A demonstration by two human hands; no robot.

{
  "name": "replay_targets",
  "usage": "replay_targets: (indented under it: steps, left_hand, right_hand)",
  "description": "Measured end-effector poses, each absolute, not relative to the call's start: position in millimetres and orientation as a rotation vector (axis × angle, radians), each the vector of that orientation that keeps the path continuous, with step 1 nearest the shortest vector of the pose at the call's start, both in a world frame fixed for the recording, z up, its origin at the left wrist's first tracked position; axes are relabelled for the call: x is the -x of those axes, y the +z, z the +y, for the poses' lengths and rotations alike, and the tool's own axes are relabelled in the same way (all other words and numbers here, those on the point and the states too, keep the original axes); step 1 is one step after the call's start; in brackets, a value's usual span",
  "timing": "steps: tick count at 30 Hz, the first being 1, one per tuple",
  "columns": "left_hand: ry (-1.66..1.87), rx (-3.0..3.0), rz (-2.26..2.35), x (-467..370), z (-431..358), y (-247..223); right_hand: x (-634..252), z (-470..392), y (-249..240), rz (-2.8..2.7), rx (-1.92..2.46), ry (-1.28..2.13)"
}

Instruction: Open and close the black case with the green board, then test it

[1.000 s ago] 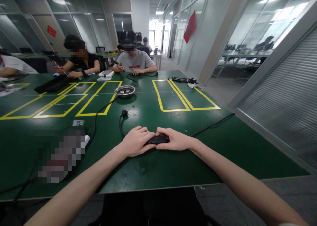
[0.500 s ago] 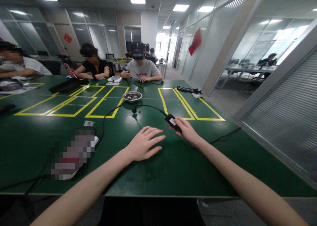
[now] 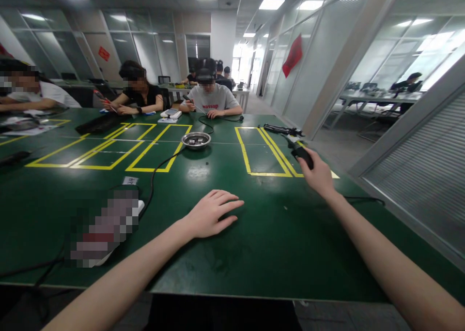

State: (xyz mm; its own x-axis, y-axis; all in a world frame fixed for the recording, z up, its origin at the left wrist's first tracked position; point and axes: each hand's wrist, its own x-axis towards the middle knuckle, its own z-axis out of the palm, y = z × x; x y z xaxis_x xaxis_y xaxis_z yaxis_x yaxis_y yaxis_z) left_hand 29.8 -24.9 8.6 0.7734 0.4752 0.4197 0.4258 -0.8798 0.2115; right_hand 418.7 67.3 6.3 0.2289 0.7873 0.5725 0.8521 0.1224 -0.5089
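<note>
Black power adapter [image 3: 302, 157] sits closed in my right hand [image 3: 319, 176] above the yellow tape marking [image 3: 269, 174] — not yet put down — while my left hand [image 3: 210, 217] rests open, empty, on the green table [image 3: 276, 234].

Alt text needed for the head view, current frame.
The right hand grips a black adapter over yellow tape at the green table's right side; the left hand rests flat, open. Other people sit opposite, behind a metal bowl.
</note>
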Motion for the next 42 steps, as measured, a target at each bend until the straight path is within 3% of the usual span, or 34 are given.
replay_targets:
  steps: [6,23,42]
  left_hand:
    - [0.678,-2.835,0.730,-30,-29,9]
    - [0.661,-2.683,0.795,-25,-29,8]
    - [0.631,-2.617,0.813,-27,-26,4]
  right_hand:
    - [-428,69,-24,-1.936,1.920,-0.147]
    - [-445,71,-25,-1.651,2.161,-0.249]
    - [-472,81,-30,-1.329,2.190,-0.014]
